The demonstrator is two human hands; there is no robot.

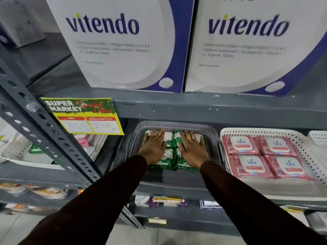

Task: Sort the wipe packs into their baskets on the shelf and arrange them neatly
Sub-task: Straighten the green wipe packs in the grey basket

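Observation:
A grey perforated basket (177, 125) stands on the middle shelf and holds several green wipe packs (172, 138) laid flat in two columns. My left hand (153, 146) lies flat, fingers spread, on the left column. On the right column my right hand (192, 148) rests the same way. Neither hand grips a pack. To the right, a white perforated basket (261, 132) holds several pink Kara wipe packs (265, 156) in neat rows.
Two large white and blue Vitendo boxes (123, 46) stand on the shelf above. A yellow price tag (83, 117) hangs from the shelf edge at left. Behind the grey slotted upright (53, 131), a white basket (23, 156) holds pink and green packs. More goods sit on lower shelves.

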